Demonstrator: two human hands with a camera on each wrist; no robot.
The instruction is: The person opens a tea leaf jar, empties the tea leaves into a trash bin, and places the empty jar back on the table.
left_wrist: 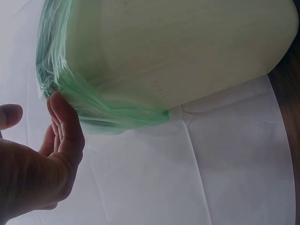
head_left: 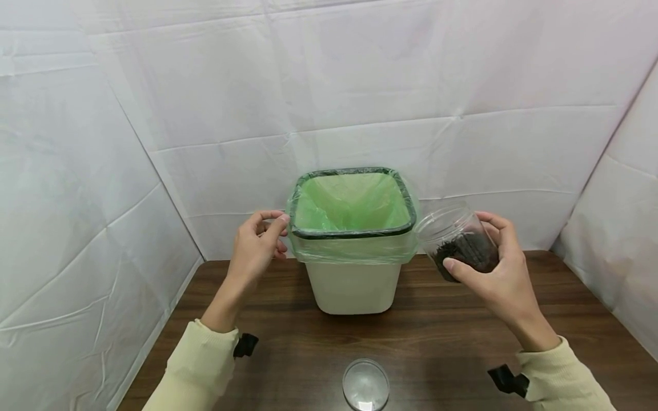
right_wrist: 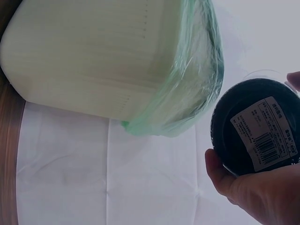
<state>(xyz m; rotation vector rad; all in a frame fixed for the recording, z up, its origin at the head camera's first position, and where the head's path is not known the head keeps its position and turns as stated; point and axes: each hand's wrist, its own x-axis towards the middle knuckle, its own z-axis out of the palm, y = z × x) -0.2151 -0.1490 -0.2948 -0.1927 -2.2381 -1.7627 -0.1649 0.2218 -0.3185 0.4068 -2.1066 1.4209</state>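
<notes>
A person's two bare hands reach forward on either side of a pale bin (head_left: 354, 288) that stands upright on a dark wood-grain table (head_left: 288, 348). A thin green bag (head_left: 349, 211) lines the bin, its top folded outward over the dark rim. At the bin's left side is the left hand (head_left: 256, 242), its fingers loosely bent and held close together, with the thumb apart from them in the left wrist view. Its fingertips are at the bag's folded edge; whether they touch it or stop just short, one cannot tell. Near the bin's right side, the right hand (head_left: 506, 277) grips a clear round jar (head_left: 446, 224), thumb on the near side and fingers curled around the far side. The jar is raised above the table and tilted, its uncovered mouth toward the bin, with dark, shredded contents (head_left: 465, 251) lying inside. The right wrist view shows the jar's dark underside, with a printed barcode label (right_wrist: 265, 133). A round clear lid (head_left: 365, 385) lies on the table in front of the bin. White cloth (head_left: 334, 80) hangs behind.
</notes>
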